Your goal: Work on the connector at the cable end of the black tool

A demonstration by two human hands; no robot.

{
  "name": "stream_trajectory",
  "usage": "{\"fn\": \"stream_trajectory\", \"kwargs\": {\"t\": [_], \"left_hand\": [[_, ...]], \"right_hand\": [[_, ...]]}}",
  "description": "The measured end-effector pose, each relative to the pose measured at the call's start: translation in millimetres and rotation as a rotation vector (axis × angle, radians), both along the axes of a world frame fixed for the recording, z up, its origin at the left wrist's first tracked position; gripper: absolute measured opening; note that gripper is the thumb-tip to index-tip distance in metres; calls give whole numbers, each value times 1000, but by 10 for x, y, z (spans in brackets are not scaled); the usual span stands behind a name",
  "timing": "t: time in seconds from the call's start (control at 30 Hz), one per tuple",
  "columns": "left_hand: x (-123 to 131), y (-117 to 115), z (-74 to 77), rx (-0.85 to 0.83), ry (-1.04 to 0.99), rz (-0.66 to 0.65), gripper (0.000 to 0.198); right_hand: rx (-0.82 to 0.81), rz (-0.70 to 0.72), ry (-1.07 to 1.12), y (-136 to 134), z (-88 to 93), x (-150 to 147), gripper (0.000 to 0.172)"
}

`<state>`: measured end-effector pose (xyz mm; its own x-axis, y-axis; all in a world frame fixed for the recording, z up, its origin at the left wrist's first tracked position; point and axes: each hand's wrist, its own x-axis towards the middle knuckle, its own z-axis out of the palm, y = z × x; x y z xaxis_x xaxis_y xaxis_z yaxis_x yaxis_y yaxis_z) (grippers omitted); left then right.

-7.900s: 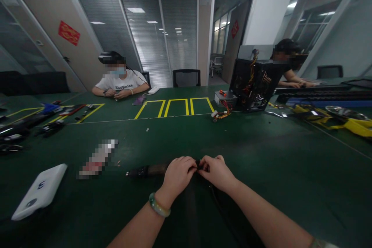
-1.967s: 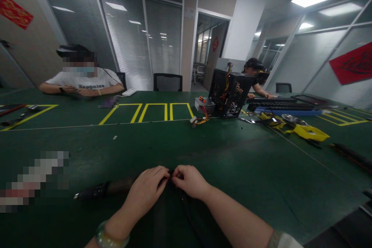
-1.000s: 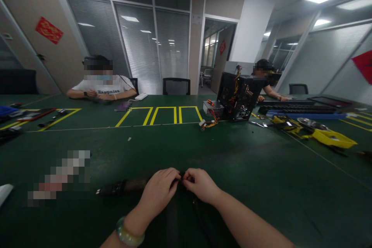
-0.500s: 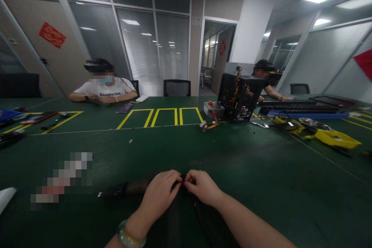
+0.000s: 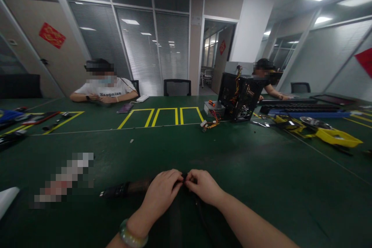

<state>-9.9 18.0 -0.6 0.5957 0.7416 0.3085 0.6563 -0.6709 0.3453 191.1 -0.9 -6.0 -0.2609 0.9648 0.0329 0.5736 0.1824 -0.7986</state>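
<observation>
Since the earliest frame, the view has been swung to the right: the white case has been carried to the left edge, where it is now cut off, and more of the yellow tray has been brought in at the right. The two hands have been shifted slightly down and to the left in the frame. At lower center, the left hand and the right hand are placed almost fingertip to fingertip; thumb and fingers of each are pinched on a dark piece, whose form is mostly hidden. A dark cylindrical tool is laid on the green table, its metal-tipped end directed to the left and its other end covered by the left hand. A black cord is seen below the right hand; whether it is joined to the tool cannot be told. A bracelet is worn on the left wrist. A pixelated elongated item is shown at lower left. Near upper right of center, a black computer case is stood beside a silver box with colored wires. Two other people are seated beyond the table.
</observation>
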Motion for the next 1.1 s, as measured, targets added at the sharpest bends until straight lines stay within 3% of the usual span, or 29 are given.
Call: {"fn": "stream_trajectory", "kwargs": {"t": [1.1], "left_hand": [[12,13,-8,14,24,-3,16]], "right_hand": [[79,-34,-45,-9,-24,-2,7]]}}
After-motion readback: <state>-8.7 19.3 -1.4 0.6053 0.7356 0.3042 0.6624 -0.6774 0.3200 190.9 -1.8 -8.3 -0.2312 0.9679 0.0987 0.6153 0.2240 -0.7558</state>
